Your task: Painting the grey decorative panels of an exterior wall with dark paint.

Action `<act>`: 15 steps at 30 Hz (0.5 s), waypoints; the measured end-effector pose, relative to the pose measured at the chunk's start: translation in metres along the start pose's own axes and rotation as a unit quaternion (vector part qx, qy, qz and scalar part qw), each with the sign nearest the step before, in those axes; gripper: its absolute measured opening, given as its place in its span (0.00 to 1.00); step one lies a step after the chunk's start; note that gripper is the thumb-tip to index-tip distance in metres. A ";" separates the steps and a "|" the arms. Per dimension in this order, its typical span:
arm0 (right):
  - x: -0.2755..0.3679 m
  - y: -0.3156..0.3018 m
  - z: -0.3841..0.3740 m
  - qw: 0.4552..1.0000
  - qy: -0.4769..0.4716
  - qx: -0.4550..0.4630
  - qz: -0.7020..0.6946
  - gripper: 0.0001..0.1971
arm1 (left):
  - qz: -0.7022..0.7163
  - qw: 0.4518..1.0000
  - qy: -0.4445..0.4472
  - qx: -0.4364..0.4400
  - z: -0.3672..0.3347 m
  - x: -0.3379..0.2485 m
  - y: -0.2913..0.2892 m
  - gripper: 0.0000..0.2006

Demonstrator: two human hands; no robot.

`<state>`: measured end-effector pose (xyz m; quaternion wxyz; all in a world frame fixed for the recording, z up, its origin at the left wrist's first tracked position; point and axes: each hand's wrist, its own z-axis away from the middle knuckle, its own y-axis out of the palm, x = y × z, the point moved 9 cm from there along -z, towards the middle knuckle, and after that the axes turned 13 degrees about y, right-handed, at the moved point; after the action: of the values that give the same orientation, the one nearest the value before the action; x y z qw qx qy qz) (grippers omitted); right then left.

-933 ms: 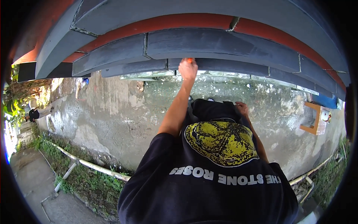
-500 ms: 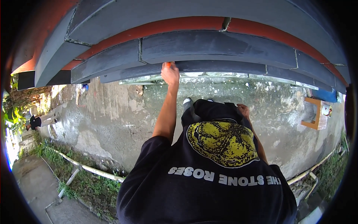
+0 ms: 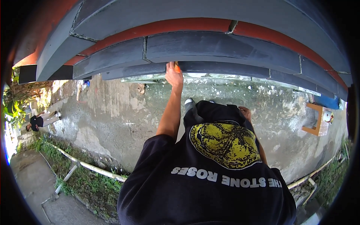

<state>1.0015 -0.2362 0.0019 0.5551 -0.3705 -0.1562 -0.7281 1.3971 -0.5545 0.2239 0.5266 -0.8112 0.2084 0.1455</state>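
My left hand (image 3: 173, 77) reaches forward with its fingers closed around a small orange object (image 3: 177, 68) whose kind I cannot make out. Fingers and object are up against the dark grey-blue ledge (image 3: 221, 68), just below the edge of a thicker grey ledge (image 3: 221, 48). What the object touches is hidden under that edge. Down at my right hip, my right hand (image 3: 245, 113) has its fingers curled beside the dark cloth of my clothes. Whatever is inside those fingers, if anything, does not show.
An orange-brown wooden stool-like piece (image 3: 318, 120) stands to the right, near a blue object (image 3: 328, 101). Far left is another person (image 3: 39, 120). Behind me a pale pipe (image 3: 90, 170) runs along a planted strip (image 3: 86, 191). The concrete floor (image 3: 108, 112) is stained.
My left hand has shifted slightly right along the ledge, and the orange object now shows on the right side of the fingers. My right hand stays at the hip. The view has shifted slightly.
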 end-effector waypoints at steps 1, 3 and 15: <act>0.003 0.002 0.002 1.000 0.001 0.002 0.001 0.19 | 0.000 1.000 -0.005 0.013 0.009 -0.006 0.010 0.13; 0.007 0.013 -0.004 0.997 0.066 0.034 0.036 0.19 | 0.036 0.999 0.001 0.021 0.017 -0.020 0.021 0.10; 0.011 0.022 -0.019 0.994 -0.008 0.099 0.049 0.19 | 0.005 1.000 -0.005 -0.021 0.001 0.003 0.004 0.11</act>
<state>1.0138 -0.2630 -0.0069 0.6231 -0.3266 -0.2130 -0.6780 1.3981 -0.5554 0.2191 0.5099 -0.8202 0.2072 0.1563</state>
